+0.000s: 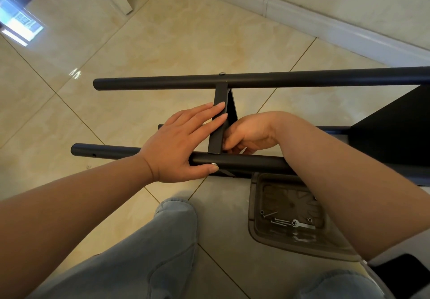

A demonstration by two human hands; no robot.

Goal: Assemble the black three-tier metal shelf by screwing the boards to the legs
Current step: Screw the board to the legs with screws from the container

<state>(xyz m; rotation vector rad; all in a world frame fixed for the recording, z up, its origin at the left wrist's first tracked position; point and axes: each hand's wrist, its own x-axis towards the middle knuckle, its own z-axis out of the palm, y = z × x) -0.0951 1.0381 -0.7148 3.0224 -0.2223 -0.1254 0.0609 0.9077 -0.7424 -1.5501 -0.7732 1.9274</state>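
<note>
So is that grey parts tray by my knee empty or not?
Not empty. The tray holds a few screws and a small wrench.

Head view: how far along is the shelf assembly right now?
Done: the far leg carries a screw at the middle board. In hand: left hand steadies that board, thumb beside a screw head in the near leg; right hand reaches behind it, grip hidden. Left: open holes at leg ends; screws and wrench wait in the tray.

Open floor [144, 49] beyond the far leg [302, 78]; tray [253, 205] close under the near leg [251, 162].
</note>
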